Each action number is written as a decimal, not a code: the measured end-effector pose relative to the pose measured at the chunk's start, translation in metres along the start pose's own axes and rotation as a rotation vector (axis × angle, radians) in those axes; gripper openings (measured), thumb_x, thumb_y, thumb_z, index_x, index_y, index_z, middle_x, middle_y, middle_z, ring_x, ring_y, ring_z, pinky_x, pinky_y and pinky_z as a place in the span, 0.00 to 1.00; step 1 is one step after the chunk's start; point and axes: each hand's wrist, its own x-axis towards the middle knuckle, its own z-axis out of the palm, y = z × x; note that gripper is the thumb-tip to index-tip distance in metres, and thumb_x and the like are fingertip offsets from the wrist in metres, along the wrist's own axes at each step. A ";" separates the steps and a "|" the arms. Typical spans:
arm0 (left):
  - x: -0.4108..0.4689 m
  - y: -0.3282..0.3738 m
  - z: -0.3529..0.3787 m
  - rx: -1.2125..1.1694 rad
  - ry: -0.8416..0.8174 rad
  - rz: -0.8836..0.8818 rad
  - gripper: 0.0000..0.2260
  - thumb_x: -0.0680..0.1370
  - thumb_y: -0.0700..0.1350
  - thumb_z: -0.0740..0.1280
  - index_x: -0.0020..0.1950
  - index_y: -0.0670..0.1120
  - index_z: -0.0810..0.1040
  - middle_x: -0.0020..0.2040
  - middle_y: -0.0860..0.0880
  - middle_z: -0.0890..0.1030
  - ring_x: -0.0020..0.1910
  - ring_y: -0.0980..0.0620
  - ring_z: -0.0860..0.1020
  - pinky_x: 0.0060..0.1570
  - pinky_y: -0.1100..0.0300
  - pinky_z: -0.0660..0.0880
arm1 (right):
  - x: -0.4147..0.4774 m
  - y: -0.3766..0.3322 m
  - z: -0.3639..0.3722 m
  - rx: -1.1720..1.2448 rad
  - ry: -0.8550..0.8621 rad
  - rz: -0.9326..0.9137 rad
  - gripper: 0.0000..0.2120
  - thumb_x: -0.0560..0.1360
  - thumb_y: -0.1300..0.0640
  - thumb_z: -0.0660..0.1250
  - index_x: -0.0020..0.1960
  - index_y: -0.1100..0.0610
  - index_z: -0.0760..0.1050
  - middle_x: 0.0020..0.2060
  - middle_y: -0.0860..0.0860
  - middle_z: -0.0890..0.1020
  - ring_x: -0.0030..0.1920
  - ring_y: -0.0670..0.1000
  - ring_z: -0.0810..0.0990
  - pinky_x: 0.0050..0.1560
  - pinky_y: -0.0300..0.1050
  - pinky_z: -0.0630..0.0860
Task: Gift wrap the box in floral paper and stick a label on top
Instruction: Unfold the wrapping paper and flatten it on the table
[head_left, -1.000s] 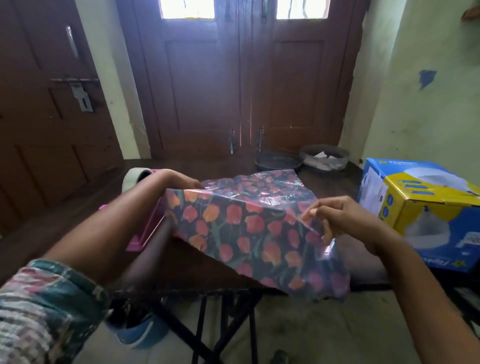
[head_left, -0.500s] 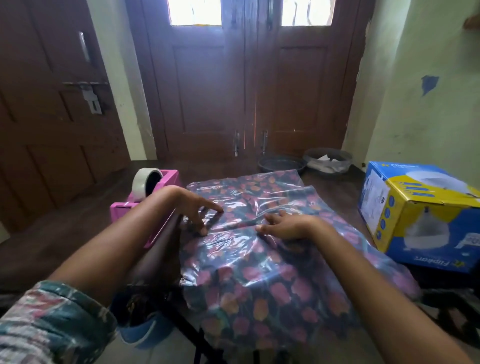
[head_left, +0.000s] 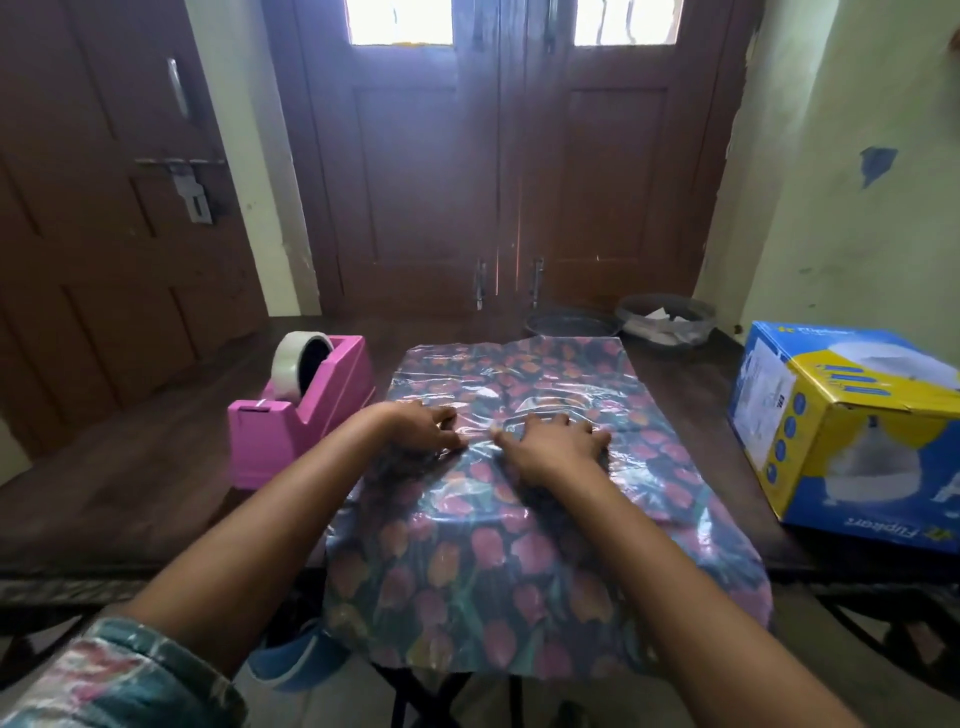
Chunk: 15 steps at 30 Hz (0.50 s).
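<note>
Shiny floral paper (head_left: 519, 545) hung off the table (head_left: 130, 493), so it might slip; left hand (head_left: 423, 427) and right hand (head_left: 556, 441) pressed flat.

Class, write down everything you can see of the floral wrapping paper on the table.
The glossy floral wrapping paper, dark with pink and orange tulips, looks plastic-coated and crinkled. It lies spread on the dark wooden table, its near end hanging over the front edge. The left hand and right hand press on its middle.
</note>
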 end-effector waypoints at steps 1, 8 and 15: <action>0.003 -0.001 0.001 0.001 0.008 -0.014 0.32 0.78 0.64 0.54 0.77 0.53 0.49 0.77 0.42 0.52 0.74 0.40 0.57 0.71 0.51 0.56 | 0.005 0.005 -0.002 0.001 0.051 -0.019 0.33 0.76 0.34 0.46 0.73 0.54 0.61 0.72 0.59 0.62 0.71 0.63 0.57 0.66 0.60 0.54; 0.030 -0.006 -0.005 -0.092 -0.002 -0.047 0.32 0.77 0.64 0.55 0.77 0.55 0.48 0.77 0.41 0.47 0.75 0.39 0.51 0.74 0.48 0.51 | 0.047 0.046 -0.001 0.039 -0.100 -0.142 0.32 0.76 0.32 0.47 0.76 0.43 0.46 0.77 0.52 0.45 0.76 0.59 0.42 0.71 0.63 0.39; 0.054 -0.014 -0.007 -0.151 0.062 -0.035 0.30 0.77 0.64 0.54 0.76 0.57 0.50 0.78 0.44 0.45 0.76 0.40 0.50 0.73 0.45 0.50 | 0.070 0.038 0.007 0.079 -0.036 -0.094 0.33 0.75 0.31 0.45 0.76 0.43 0.46 0.77 0.52 0.44 0.75 0.59 0.41 0.70 0.64 0.38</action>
